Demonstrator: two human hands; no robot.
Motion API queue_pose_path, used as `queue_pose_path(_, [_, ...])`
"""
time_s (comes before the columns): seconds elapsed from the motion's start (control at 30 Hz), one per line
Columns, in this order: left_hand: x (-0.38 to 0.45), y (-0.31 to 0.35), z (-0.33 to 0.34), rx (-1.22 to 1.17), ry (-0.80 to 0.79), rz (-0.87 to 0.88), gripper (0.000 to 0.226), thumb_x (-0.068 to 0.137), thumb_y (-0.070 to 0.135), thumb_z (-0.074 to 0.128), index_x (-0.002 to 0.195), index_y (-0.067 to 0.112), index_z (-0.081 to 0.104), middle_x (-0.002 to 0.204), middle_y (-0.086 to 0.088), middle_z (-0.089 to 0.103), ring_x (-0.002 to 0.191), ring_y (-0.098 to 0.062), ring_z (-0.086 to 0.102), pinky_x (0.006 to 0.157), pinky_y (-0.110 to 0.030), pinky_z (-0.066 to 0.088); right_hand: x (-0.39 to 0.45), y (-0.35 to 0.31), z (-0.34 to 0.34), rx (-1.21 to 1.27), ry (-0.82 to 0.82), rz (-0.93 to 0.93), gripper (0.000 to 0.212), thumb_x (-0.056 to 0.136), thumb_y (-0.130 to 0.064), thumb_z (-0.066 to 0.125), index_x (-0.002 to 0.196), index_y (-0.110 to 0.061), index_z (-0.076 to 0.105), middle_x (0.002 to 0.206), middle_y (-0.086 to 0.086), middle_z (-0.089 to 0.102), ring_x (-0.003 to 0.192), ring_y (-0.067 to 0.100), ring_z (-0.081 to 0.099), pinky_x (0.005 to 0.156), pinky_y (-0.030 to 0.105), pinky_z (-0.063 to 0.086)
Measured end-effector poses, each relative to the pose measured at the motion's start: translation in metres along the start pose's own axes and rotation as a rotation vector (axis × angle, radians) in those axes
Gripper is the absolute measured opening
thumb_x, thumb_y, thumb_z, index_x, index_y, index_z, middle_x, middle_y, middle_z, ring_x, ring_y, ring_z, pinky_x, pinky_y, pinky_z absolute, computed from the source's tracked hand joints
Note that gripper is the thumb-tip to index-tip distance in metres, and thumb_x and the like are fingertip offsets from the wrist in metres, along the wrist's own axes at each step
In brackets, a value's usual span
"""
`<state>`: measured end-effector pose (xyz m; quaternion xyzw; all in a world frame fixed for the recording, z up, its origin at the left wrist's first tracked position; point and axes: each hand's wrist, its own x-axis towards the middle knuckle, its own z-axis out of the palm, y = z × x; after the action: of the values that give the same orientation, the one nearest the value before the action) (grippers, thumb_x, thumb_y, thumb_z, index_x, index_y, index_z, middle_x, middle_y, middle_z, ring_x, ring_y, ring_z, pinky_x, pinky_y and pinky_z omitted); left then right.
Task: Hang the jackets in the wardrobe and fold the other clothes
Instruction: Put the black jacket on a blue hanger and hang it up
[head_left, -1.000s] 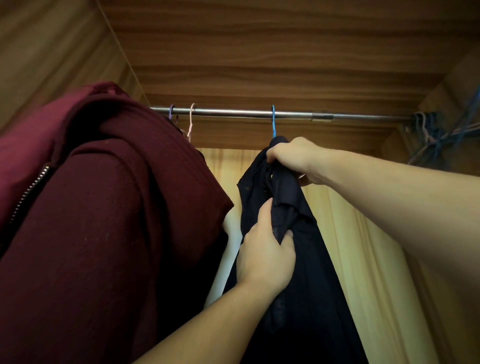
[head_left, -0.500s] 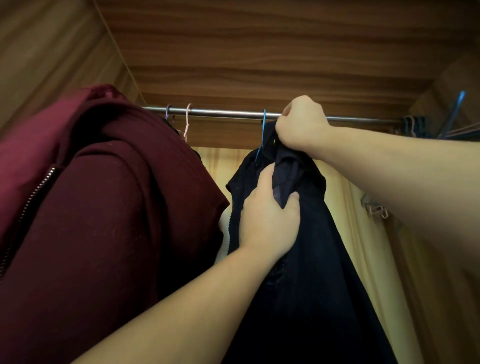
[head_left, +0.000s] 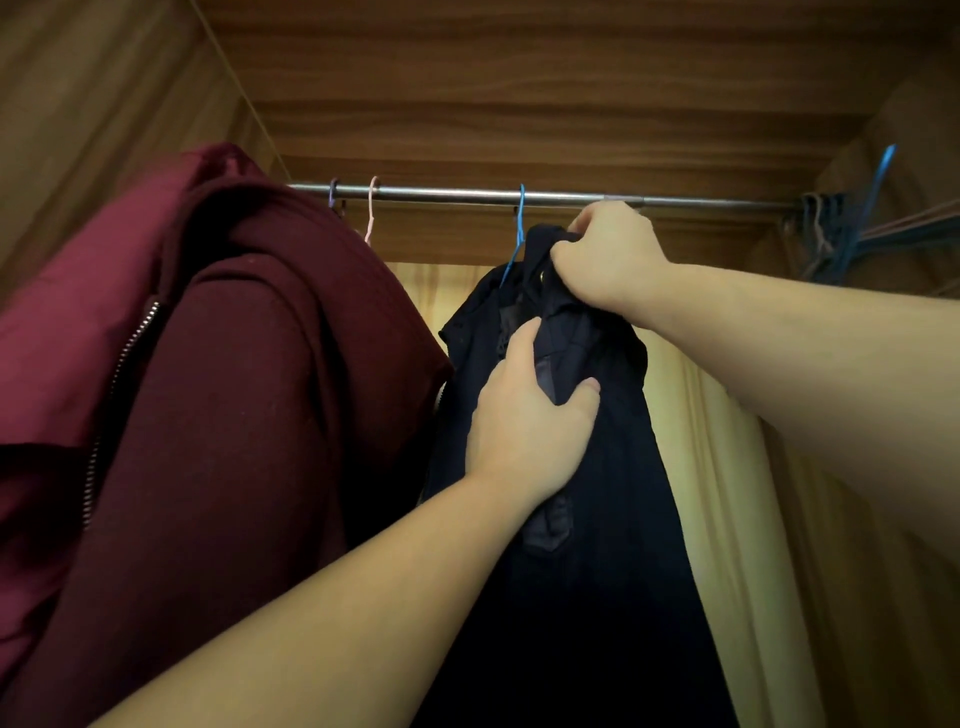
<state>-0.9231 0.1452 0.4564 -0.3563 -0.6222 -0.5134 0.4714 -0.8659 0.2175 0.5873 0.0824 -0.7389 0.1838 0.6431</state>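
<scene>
From the head camera we look up into a wardrobe of brown wood-grain panels, with a round metal rail running across under its top board. Our right hand is raised just below the rail, its fingers curled tight around the bunched collar of a dark navy jacket. Our left hand is lower down on the front of the same jacket, the thumb pressed along one side of a fold of cloth and the fingers wrapped around the other, so that it grips the fabric. The two hands are apart, one above the other, both clamped on the navy garment.

The jacket hangs from a thin blue wire hanger, whose hook passes over the rail just left of our right hand. The body of the jacket drops straight down between our forearms and out of the bottom of the view.

To the left, close to the camera, hangs a maroon hooded jacket with a metal zip, touching the navy one along its right edge. Above it on the rail we see a purple hook and a pale pink hook; we cannot tell which garment each carries. At the far right end of the rail a cluster of bare wire hangers, mostly blue, is bunched against the side wall. Behind the jackets the pale yellow back panel is brightly lit.
</scene>
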Motion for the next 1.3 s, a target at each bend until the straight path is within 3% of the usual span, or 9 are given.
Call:
queue_pose_path(0.17, [-0.020,0.004,-0.002,0.037,-0.020,-0.039,0.086,0.083,0.042,0.068,0.152,0.035,0.017,0.152,0.010,0.035,0.136,-0.013,0.037,0.098,-0.025,0.030,-0.030,0.017,0.005,0.155,-0.061,0.079,0.035,0.084,-0.033,0.057,0.113,-0.013,0.055,0.108,0.005,0.061,0.093,0.024,0.057,0.068,0.029,0.039])
queue_pose_path(0.3, [-0.048,0.001,-0.001,0.012,-0.066,-0.105,0.095,0.078,0.044,0.072,0.152,0.037,0.012,0.155,0.012,0.030,0.139,-0.011,0.033,0.102,-0.025,0.028,-0.066,0.034,0.003,0.284,-0.071,0.111,0.044,0.082,-0.042,0.062,0.117,-0.018,0.049,0.109,-0.002,0.060,0.095,0.019,0.059,0.075,0.034,0.048])
queue_pose_path(0.5, [-0.104,-0.006,-0.012,-0.149,-0.143,-0.238,0.093,0.072,0.043,0.075,0.148,0.044,0.021,0.141,0.015,0.048,0.128,-0.010,0.048,0.106,-0.039,0.043,-0.153,0.048,-0.021,0.365,-0.186,0.231,0.044,0.084,-0.053,0.064,0.115,-0.032,0.041,0.096,-0.029,0.053,0.090,-0.008,0.055,0.068,0.014,0.041])
queue_pose_path(0.67, [-0.153,-0.014,-0.036,-0.277,-0.233,-0.271,0.072,0.086,0.041,0.067,0.147,0.039,0.029,0.135,0.016,0.054,0.121,-0.004,0.052,0.104,-0.033,0.045,-0.232,0.041,-0.035,0.200,-0.339,0.456,0.036,0.087,-0.047,0.065,0.115,-0.027,0.054,0.111,-0.012,0.064,0.104,0.013,0.063,0.092,0.032,0.051])
queue_pose_path(0.83, [-0.185,-0.019,-0.064,-0.350,-0.358,-0.335,0.054,0.096,0.043,0.049,0.147,0.038,0.032,0.138,0.015,0.051,0.125,-0.009,0.049,0.107,-0.037,0.043,-0.280,0.006,-0.042,0.105,-0.297,0.543,0.048,0.088,-0.042,0.065,0.130,-0.021,0.053,0.121,-0.009,0.063,0.108,0.014,0.062,0.092,0.030,0.050])
queue_pose_path(0.97, [-0.198,-0.003,-0.087,-0.302,-0.339,-0.342,0.068,0.094,0.037,0.056,0.152,0.035,0.020,0.155,0.009,0.030,0.138,-0.014,0.036,0.111,-0.029,0.032,-0.293,-0.020,-0.063,0.001,-0.349,0.589,0.054,0.089,-0.040,0.065,0.135,-0.022,0.044,0.122,-0.005,0.059,0.103,0.015,0.061,0.087,0.031,0.052])
queue_pose_path(1.1, [-0.215,0.015,-0.109,-0.136,-0.440,-0.241,0.086,0.089,0.029,0.062,0.154,0.035,0.006,0.162,0.005,0.010,0.145,-0.018,0.024,0.111,-0.036,0.033,-0.319,-0.040,-0.097,-0.209,-0.452,0.566,0.060,0.089,-0.037,0.065,0.140,-0.022,0.036,0.105,-0.008,0.055,0.087,0.009,0.056,0.076,0.024,0.046])
queue_pose_path(1.23, [-0.244,0.032,-0.128,-0.027,-0.517,-0.221,0.091,0.087,0.028,0.063,0.155,0.034,0.002,0.164,0.004,0.001,0.148,-0.023,0.012,0.113,-0.040,0.026,-0.359,-0.063,-0.135,-0.329,-0.499,0.566,0.061,0.088,-0.037,0.066,0.140,-0.022,0.038,0.111,-0.004,0.055,0.087,0.009,0.055,0.064,0.018,0.041])
queue_pose_path(1.3, [-0.261,0.043,-0.137,0.028,-0.533,-0.176,0.089,0.087,0.030,0.063,0.155,0.033,0.004,0.164,0.003,0.001,0.149,-0.023,0.008,0.117,-0.043,0.023,-0.380,-0.075,-0.156,-0.391,-0.542,0.577,0.061,0.087,-0.038,0.065,0.140,-0.023,0.038,0.120,0.001,0.054,0.091,0.014,0.055,0.069,0.022,0.041])
